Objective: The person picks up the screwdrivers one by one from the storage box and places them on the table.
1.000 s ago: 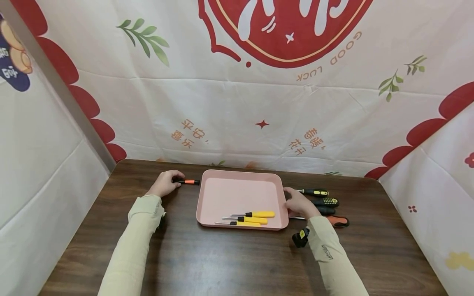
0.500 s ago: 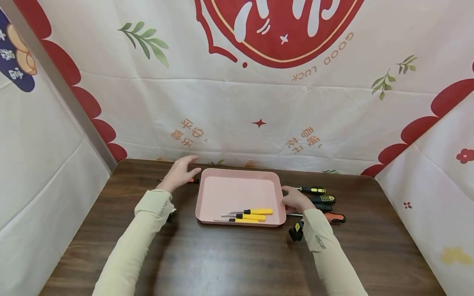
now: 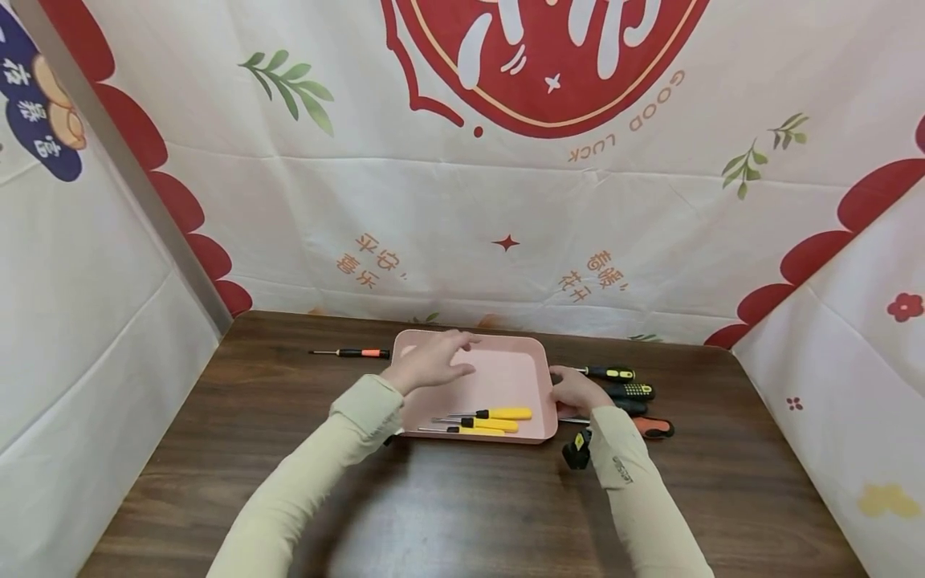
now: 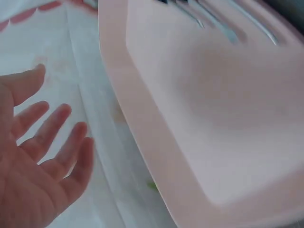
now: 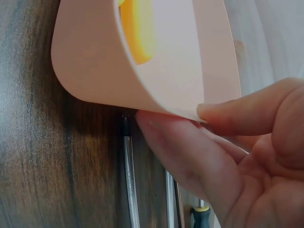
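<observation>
My left hand (image 3: 429,361) is above the left part of a pink tray (image 3: 506,365), fingers spread and holding nothing. In the left wrist view its palm and fingers (image 4: 78,161) appear beside the tray's wall. My right hand (image 3: 578,391) pinches the tray's right rim between thumb and fingers, as the right wrist view shows. Inside the tray, along its near side, lie three yellow-handled screwdrivers (image 3: 509,413). A black-and-orange screwdriver (image 3: 357,353) lies on the table, just left of the tray.
Right of the tray lie several screwdrivers, including a black-and-yellow one (image 3: 610,373) and an orange-and-black one (image 3: 654,428), partly hidden by my right hand and sleeve. A small black object with a yellow mark (image 3: 576,449) is by my right cuff. Printed white cloth (image 3: 433,201) stands behind the brown table (image 3: 462,506).
My left hand has let go of the black-and-orange screwdriver and moved right, over the tray. The screwdriver stays on the table. My right hand keeps its grip on the rim.
</observation>
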Demonstrator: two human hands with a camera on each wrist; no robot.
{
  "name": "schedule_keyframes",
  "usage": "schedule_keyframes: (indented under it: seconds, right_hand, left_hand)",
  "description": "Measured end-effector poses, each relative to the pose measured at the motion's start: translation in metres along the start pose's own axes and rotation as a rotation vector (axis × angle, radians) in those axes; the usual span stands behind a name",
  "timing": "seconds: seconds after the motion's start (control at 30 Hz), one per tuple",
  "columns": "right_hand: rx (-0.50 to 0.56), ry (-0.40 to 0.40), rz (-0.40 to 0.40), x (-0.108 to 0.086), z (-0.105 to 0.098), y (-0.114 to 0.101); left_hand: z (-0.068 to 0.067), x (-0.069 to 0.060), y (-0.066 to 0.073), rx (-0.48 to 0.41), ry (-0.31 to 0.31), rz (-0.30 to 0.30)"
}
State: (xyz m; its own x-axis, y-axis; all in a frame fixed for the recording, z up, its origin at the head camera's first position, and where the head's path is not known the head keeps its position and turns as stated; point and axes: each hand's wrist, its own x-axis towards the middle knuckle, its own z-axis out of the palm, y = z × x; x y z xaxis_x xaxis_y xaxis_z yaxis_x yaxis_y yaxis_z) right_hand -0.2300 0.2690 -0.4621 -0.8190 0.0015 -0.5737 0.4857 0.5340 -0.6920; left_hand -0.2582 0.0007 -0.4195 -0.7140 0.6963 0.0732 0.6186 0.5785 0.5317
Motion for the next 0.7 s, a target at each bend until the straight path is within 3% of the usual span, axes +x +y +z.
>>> schedule_keyframes:
  seconds: [0.2,0.43,0.7]
  right_hand:
    - [0.0,-0.01,-0.008,0.005,0.001,0.003]
    - [-0.004,-0.015,-0.005,0.002,0.002,0.002]
    - [-0.007,-0.004,-0.004,0.001,0.001,0.003]
  left_hand:
    - [0.025,0.016,0.013,0.038,-0.122,0.015]
    - [0.044,0.026,0.013,0.032,-0.175,0.028]
    - [0.059,0.03,0.016,0.041,-0.227,-0.076]
